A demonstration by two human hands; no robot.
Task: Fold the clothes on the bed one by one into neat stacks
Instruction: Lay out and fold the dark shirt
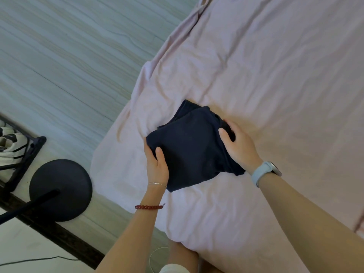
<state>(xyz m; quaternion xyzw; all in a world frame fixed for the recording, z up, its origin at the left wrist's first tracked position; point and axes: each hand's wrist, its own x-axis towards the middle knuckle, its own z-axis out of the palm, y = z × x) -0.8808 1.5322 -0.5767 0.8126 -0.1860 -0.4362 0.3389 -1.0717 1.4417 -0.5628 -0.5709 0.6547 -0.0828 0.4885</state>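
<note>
Head cam: navy garment [189, 146] folded on the bed [275, 66].
I've got left hand [157, 164] and right hand [238, 142] pinching its opposite edges to keep it square.

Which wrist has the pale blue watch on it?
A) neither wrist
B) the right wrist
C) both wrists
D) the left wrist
B: the pale blue watch sits on the wrist of the right hand, which grips the folded dark garment; the left hand has only a thin chain and a red bead bracelet on its arm.
</note>
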